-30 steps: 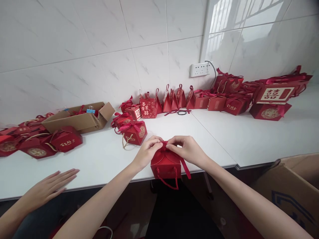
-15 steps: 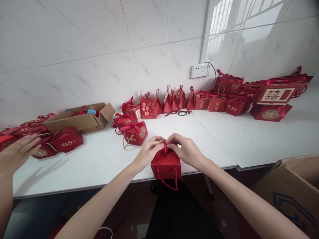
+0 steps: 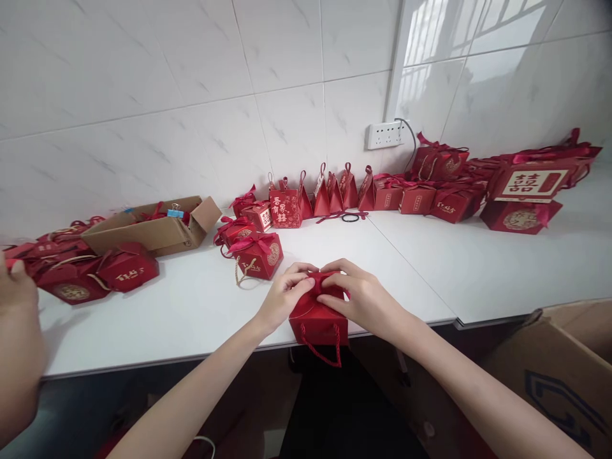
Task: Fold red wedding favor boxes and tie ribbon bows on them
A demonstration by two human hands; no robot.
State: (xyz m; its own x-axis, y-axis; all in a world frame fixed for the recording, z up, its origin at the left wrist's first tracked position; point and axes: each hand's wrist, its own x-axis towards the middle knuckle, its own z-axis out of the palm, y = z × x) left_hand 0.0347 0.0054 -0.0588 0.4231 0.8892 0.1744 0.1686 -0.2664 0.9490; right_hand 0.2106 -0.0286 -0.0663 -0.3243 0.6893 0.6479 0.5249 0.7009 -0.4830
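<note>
A red gift box [image 3: 315, 322] with a red rope handle hanging from its front stands at the table's near edge. A red ribbon [image 3: 316, 285] is gathered on its top. My left hand [image 3: 287, 294] pinches the ribbon from the left, its thumb on the gathered part. On the right, my right hand [image 3: 366, 294] curves over the box top, thumb and index finger parted beside the ribbon. The far fingers of both hands are partly hidden. Behind and left stands another red gift box [image 3: 261, 256] with a ribbon bow and a cream rope handle.
Along the wall are several red cone-shaped boxes [image 3: 321, 197] and stacked red boxes [image 3: 521, 185]. An open cardboard tray [image 3: 143, 236] lies left, beside more red boxes [image 3: 129, 271]. Another person's hand [image 3: 16, 299] is at the left edge. A large carton [image 3: 554, 370] stands at lower right.
My right thumb and index finger have parted from the ribbon knot and moved slightly right and down. My left hand stays on the ribbon. The other person's hand has moved left.
</note>
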